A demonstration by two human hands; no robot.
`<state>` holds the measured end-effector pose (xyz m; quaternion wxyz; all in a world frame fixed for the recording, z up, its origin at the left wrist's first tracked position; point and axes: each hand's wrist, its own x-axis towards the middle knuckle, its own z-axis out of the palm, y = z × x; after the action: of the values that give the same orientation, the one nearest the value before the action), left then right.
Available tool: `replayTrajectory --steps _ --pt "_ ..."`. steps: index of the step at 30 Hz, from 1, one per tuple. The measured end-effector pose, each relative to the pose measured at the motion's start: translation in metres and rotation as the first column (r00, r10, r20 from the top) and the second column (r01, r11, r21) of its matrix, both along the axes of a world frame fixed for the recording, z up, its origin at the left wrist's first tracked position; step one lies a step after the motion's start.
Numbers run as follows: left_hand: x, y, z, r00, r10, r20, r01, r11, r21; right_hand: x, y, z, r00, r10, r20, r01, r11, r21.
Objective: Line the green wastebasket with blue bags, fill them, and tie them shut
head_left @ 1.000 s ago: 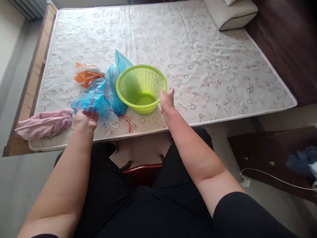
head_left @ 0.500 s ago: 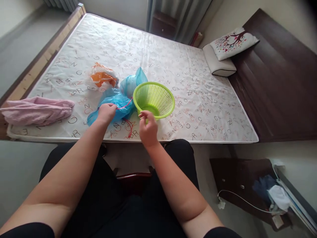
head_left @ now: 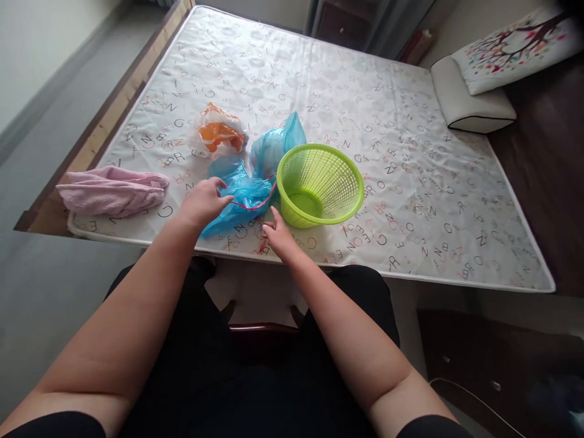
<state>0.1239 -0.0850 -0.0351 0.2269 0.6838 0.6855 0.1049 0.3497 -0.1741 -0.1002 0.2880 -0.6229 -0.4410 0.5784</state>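
A lime green plastic basket (head_left: 320, 182) stands on the letter-printed mattress (head_left: 410, 158) near its front edge. Left of it lies a crumpled blue plastic bag (head_left: 246, 185) with a red drawstring (head_left: 250, 207). My left hand (head_left: 203, 201) pinches the bag and its string at the left end. My right hand (head_left: 277, 231) rests on the mattress just in front of the basket, fingers pinched at the red string's near end. A second blue bag (head_left: 274, 146) sits behind, touching the basket.
An orange and white plastic bag (head_left: 219, 132) lies behind the blue ones. A pink cloth (head_left: 112, 190) is bunched at the mattress's left front corner. A pillow (head_left: 474, 103) rests at the far right, against a dark wooden headboard (head_left: 547, 158). A dark nightstand (head_left: 497, 365) stands lower right.
My right hand left the basket's rim and came down left to the red string in front of it. My left hand kept its hold on the blue bag. The view swung right.
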Motion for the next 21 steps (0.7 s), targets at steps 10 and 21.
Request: replayTrajectory --steps 10,21 --pt "0.001 0.011 -0.018 0.997 -0.063 -0.05 0.049 0.97 -0.236 -0.002 0.006 0.025 0.998 0.045 -0.044 -0.044 0.999 0.031" --pt "0.037 0.001 0.009 0.657 0.311 0.687 -0.106 0.94 -0.324 0.006 0.001 0.026 0.983 0.09 -0.158 -0.065 0.986 0.153"
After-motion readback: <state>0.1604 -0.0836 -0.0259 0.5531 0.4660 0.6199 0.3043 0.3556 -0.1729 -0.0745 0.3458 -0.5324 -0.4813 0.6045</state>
